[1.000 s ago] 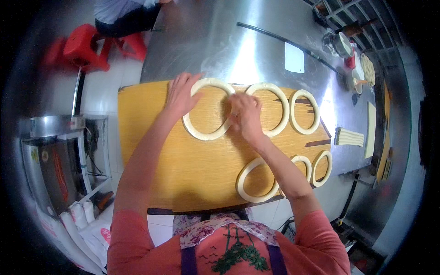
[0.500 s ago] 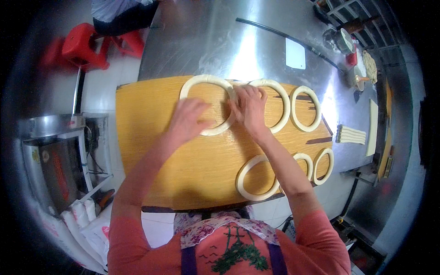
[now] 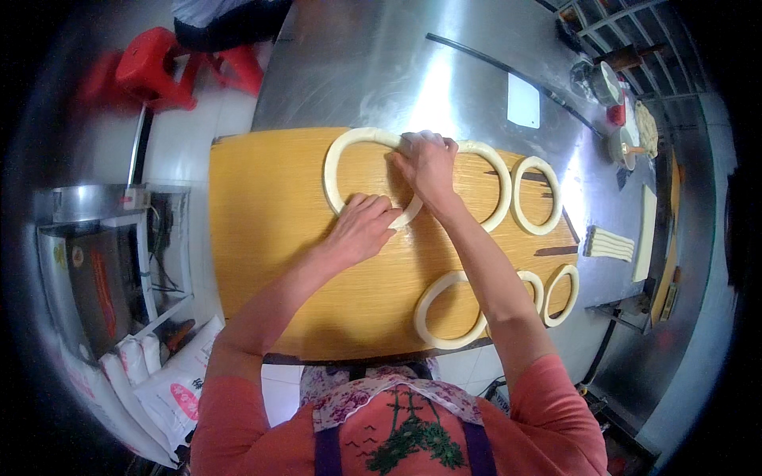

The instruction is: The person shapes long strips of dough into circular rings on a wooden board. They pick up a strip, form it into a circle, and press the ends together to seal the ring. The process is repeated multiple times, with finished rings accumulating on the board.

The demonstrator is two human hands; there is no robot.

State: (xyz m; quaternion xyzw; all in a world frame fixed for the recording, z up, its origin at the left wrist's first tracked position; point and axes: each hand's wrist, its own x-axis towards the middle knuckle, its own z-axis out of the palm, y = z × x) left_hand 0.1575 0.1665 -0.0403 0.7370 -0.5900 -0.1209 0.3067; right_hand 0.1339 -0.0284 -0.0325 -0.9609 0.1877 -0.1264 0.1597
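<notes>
A large pale dough ring (image 3: 331, 176) lies on the yellow wooden board (image 3: 262, 238). My left hand (image 3: 365, 226) is at the ring's near side, its fingers curled over the dough. At the ring's far right my right hand (image 3: 431, 166) grips the dough with bent fingers, hiding that stretch. Just right of it lies a second dough ring (image 3: 505, 186), whose left part is behind my right hand. A third dough ring (image 3: 517, 194) sits farther right. Along the near edge lie more rings, among them a large one (image 3: 423, 313) and a small one (image 3: 550, 297), partly beside my right forearm.
Beyond the board stretches a steel table (image 3: 341, 87) with a dark rod (image 3: 492, 63) and a white card (image 3: 523, 101). Dough strips (image 3: 609, 243) lie at the right, bowls (image 3: 621, 148) farther back. A red stool (image 3: 151, 67) and a person (image 3: 230, 24) are at the far left.
My left hand has come from the ring's left interior to its near side and taken hold there. My right hand has stayed at the far right part of the ring. The whole view has shifted slightly.
</notes>
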